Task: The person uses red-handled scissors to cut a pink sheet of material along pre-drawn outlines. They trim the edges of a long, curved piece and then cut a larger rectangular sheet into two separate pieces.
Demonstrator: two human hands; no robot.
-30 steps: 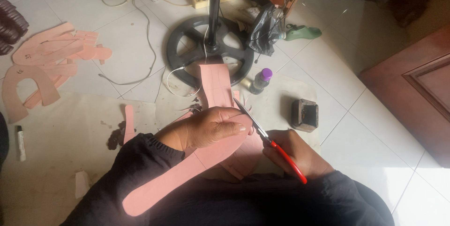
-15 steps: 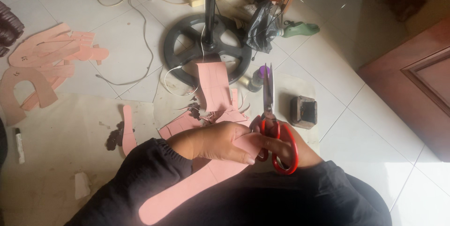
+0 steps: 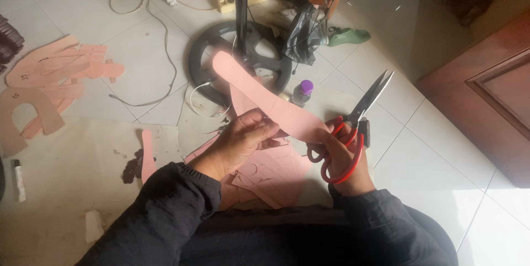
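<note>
Left hand (image 3: 243,142): closed on pink cut-out strip (image 3: 265,100), held above the lap.
Right hand (image 3: 342,158): gripping red-handled scissors (image 3: 353,128), blades slightly parted, seemingly also touching the strip's end.
Beneath: pink sheet (image 3: 270,175).

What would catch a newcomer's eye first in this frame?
At centre, the left hand holds up a long curved pink cut-out strip. Beside it, the right hand grips red-handled scissors, blades open and pointing up and away. On the tiled floor at far left lies a pile of pink cut pieces; a round black metal stand base sits behind the strip.
</note>
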